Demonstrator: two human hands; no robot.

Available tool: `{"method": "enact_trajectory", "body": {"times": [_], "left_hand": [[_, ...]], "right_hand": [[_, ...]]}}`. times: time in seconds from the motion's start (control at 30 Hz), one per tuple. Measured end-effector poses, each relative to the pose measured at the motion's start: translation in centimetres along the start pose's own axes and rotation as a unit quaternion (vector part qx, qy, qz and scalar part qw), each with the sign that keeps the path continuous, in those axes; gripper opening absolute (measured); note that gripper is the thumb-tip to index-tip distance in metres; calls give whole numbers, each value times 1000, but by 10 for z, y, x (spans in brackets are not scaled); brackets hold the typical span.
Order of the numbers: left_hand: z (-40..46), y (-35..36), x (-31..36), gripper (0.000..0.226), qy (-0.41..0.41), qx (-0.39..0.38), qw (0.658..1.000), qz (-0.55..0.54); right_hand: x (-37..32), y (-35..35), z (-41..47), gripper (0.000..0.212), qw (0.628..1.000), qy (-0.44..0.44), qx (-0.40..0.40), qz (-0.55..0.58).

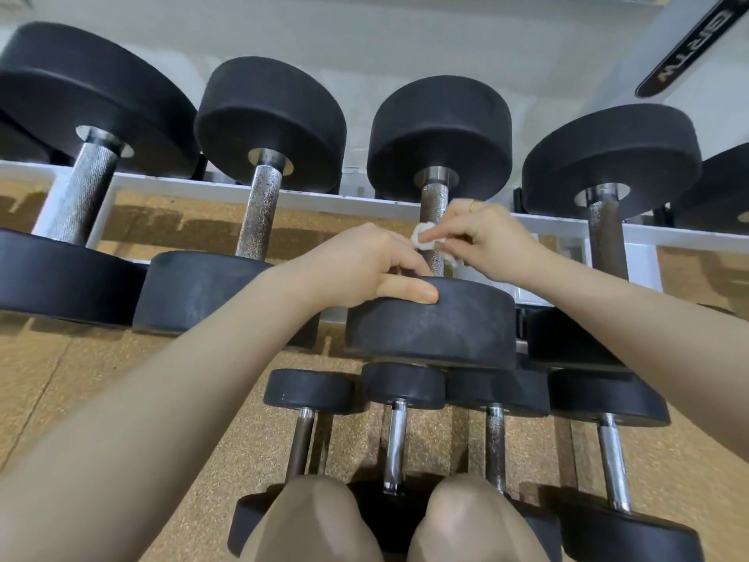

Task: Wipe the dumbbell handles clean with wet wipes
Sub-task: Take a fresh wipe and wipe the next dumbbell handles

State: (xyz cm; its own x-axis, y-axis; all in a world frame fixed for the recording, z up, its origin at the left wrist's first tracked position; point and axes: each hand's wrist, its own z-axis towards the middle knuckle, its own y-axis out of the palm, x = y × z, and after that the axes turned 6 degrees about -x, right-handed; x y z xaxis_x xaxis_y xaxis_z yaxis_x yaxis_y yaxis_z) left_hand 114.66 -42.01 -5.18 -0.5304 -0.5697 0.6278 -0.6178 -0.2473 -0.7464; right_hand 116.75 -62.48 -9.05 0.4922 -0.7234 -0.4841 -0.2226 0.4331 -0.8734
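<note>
Several black dumbbells with knurled steel handles lie on a white rack (316, 196). My right hand (486, 233) pinches a crumpled white wet wipe (423, 237) against the handle (434, 204) of the third dumbbell from the left. My left hand (364, 265) grips the near black head (437, 322) of that same dumbbell, thumb along its rim and fingers curled over the top edge by the handle's base. The lower part of the handle is hidden behind both hands.
Neighbouring dumbbell handles stand at the left (259, 212) and right (606, 241). A lower row of smaller dumbbells (395, 440) lies in front of my knees (320, 517). Cork-coloured floor (81, 391) shows beneath. A white wall is behind.
</note>
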Motion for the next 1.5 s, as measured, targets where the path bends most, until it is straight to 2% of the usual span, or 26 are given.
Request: {"method": "enact_trajectory", "body": {"times": [0.13,0.23,0.3,0.37,0.47,0.5,0.57,0.67,0.73,0.77,0.8,0.87,0.93,0.97,1.03,1.1,1.2,1.27,1.33,1.5], "left_hand": [[0,2,-1,38,1,7,1000,-14],[0,1,0,31,-5,6,1000,-21],[0,0,2,31,-5,-2,1000,-16],[1,-2,3,30,-7,-11,1000,-16],[1,-2,2,29,-9,-13,1000,-15],[1,-2,2,28,-10,-12,1000,-16],[1,-2,2,27,-13,-12,1000,-22],[2,-2,1,25,-15,-11,999,-34],[2,-1,0,25,-17,-11,999,-40],[2,-1,0,25,-17,-9,999,-42],[2,-1,-1,25,-15,-8,999,-42],[3,-1,-2,26,-8,-9,999,-39],[5,-1,-3,27,-2,-12,999,-41],[5,-2,-4,29,0,-13,999,-44],[5,-2,-5,36,1,-15,998,-55],[5,-1,-5,41,-3,-21,998,-62],[5,0,-6,31,-10,-18,998,-66],[5,1,-7,25,-15,-10,997,-69],[4,2,-7,26,-9,-1,998,-65],[5,1,-6,32,-4,-2,998,-69]], "right_hand": [[8,-2,26,21,989,81,127,-13],[2,2,28,21,977,133,167,8],[-9,3,16,16,973,174,129,86],[-19,1,-1,8,958,203,55,193],[-24,-1,-17,14,936,259,-8,239],[-24,-1,-16,17,923,283,-5,260],[-21,0,-4,23,879,337,56,333],[-8,2,30,27,781,400,184,443],[0,6,45,27,728,414,210,504],[3,9,46,28,725,417,192,513],[3,12,42,29,744,426,145,493],[-1,18,24,29,793,461,-11,399],[-6,18,6,29,771,491,-121,388],[-7,16,2,28,753,493,-135,414],[-3,8,5,27,726,476,-101,487],[3,-1,18,31,694,438,-19,571],[4,-6,37,29,651,425,114,618],[2,-4,39,17,647,423,160,614],[-3,-3,29,14,668,404,128,611],[-14,-1,-7,18,719,440,-52,535]]}}
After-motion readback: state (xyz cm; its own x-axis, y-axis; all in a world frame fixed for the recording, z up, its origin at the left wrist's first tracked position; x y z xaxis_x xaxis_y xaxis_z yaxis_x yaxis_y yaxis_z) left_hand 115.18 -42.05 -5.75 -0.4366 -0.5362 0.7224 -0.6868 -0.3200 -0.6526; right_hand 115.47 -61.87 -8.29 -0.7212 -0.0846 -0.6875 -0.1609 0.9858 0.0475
